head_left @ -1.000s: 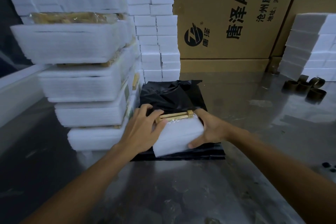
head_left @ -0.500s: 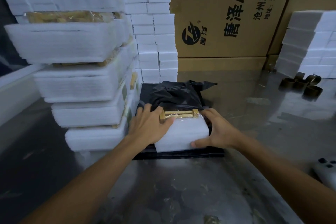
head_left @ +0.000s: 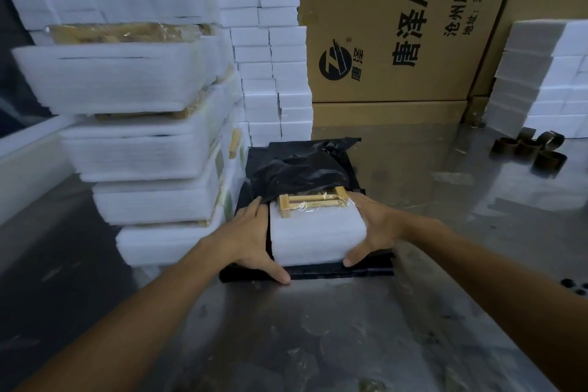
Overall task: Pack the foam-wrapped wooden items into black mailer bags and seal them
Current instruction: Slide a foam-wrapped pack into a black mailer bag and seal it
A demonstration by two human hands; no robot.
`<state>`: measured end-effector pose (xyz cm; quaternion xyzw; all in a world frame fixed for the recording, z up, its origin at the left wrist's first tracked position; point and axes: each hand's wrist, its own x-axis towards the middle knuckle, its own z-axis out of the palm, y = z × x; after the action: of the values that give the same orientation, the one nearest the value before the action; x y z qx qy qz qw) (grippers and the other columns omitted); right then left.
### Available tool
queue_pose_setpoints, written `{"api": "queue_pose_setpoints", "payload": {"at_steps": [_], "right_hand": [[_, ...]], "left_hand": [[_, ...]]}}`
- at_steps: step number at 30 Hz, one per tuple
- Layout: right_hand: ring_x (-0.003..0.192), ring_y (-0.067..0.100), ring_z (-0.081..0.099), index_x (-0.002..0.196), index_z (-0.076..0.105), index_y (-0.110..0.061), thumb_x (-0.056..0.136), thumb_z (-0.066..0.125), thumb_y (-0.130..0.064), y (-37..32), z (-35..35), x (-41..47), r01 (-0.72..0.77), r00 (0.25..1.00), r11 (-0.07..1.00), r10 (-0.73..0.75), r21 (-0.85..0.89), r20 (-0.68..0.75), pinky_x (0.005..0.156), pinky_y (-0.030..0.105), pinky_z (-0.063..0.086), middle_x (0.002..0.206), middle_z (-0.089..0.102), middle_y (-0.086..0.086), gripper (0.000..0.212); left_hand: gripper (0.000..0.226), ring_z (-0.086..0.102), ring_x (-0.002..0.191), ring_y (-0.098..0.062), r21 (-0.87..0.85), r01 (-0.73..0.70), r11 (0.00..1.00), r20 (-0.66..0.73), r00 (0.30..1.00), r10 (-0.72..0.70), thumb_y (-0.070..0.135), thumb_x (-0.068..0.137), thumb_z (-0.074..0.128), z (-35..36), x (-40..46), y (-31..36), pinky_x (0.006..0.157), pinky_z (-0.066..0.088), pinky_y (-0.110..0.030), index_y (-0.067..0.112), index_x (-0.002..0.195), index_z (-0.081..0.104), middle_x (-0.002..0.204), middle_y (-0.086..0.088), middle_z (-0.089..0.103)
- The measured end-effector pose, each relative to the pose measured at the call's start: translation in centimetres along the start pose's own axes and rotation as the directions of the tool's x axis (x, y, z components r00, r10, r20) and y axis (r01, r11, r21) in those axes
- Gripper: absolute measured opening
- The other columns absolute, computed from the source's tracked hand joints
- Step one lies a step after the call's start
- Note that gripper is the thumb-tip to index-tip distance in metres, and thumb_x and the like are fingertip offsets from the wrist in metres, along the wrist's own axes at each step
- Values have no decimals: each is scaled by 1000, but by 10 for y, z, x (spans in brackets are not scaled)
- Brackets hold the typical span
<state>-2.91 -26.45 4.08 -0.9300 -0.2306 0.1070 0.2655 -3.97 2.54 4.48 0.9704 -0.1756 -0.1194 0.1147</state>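
both hands clamp a foam-wrapped item at the mouth of a black bag

head view: the foam-wrapped wooden item (head_left: 315, 237) is the landmark here. it lies on a flat pile of black mailer bags (head_left: 366, 269), its far end with the bare wooden frame (head_left: 310, 200) just under the lifted mouth of the top mailer bag (head_left: 299, 169). the left hand (head_left: 251, 237) lies against the item's left side, fingers straight and close together, reaching toward the bag's edge, thumb stretched along the near left corner. whether the fingertips pinch the bag's rim cannot be told. the right hand (head_left: 370, 226) cups the item's right side — fingers curled round the far right corner, thumb pressed on the near right edge. both forearms come in from the bottom of the picture, converging on the item.

left of the item, almost touching the left hand, a leaning stack of foam-wrapped items (head_left: 146, 149) rises high, so there is little room on that side. behind the item, past the crumpled bag, stands a column of white foam blocks (head_left: 273, 73). to the right of the item the metal table (head_left: 445, 200) lies bare, and likewise in front of it, between the arms.

the table is dull, scuffed steel with faint reflections. far right of the item sit a few dark tape cores (head_left: 537, 149) and another pile of foam blocks (head_left: 547, 79). brown cardboard cartons (head_left: 397, 25) with printed characters form the back wall — the light is dim.
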Motion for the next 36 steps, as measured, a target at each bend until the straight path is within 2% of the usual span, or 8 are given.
{"api": "queue_pose_setpoints", "payload": {"at_steps": [4,8,15,18,25,29,33,36], "right_hand": [[114,-15,47,119,40,-70,46,96,-55,3,13,-4,12,989,997,0,78,-148,84,7,43,120,48,-44,93],[114,5,54,134,44,-46,38,92,-66,9,17,-4,-82,975,993,98,87,-200,95,26,48,125,54,-24,109],[89,-12,64,98,65,-46,49,93,-57,3,9,-11,-89,942,982,137,169,-306,71,7,48,94,70,-28,58],[87,-10,66,99,71,-36,58,93,-49,2,10,-14,-97,914,974,168,203,-371,71,9,49,91,73,-23,48],[148,22,24,152,32,-34,46,76,-81,-10,17,1,-250,950,968,239,-30,-202,118,51,28,161,24,-2,124],[106,14,62,121,67,-24,49,86,-72,-13,18,12,-235,921,964,261,120,-291,83,23,49,112,66,-8,88],[81,16,65,85,71,-14,56,83,-71,-14,36,16,-280,807,955,290,100,-515,69,35,55,86,72,-1,65],[57,14,55,61,57,-16,66,72,-77,-18,47,14,-367,728,929,261,-39,-635,48,30,37,57,58,-4,62]], "left_hand": [[133,40,134,-18,42,-3,999,-113,994,7,97,38,58,11,3,1,105,41,-43,36,149,18,150,9,37],[120,56,107,-17,251,-16,968,-267,960,85,105,44,37,14,5,-3,80,43,-32,32,139,39,124,6,59],[111,58,66,-11,431,47,901,-488,852,189,106,49,8,15,8,2,64,46,-28,22,89,70,77,5,67],[99,54,52,-10,426,79,901,-509,845,167,102,53,8,14,8,4,56,44,-27,18,58,60,50,6,54],[96,55,102,-24,297,120,947,-373,928,0,99,63,28,28,15,-3,87,42,-41,25,117,58,113,-1,65],[73,47,64,-20,276,130,952,-400,916,-10,94,70,27,23,16,1,63,34,-33,23,62,38,70,0,57],[66,62,74,-25,202,209,957,-559,827,-63,81,81,39,26,14,8,61,34,-32,19,60,37,77,-5,65],[59,63,75,-25,203,275,940,-603,791,-101,73,87,44,26,11,18,59,33,-31,17,70,52,77,-6,66]]}}
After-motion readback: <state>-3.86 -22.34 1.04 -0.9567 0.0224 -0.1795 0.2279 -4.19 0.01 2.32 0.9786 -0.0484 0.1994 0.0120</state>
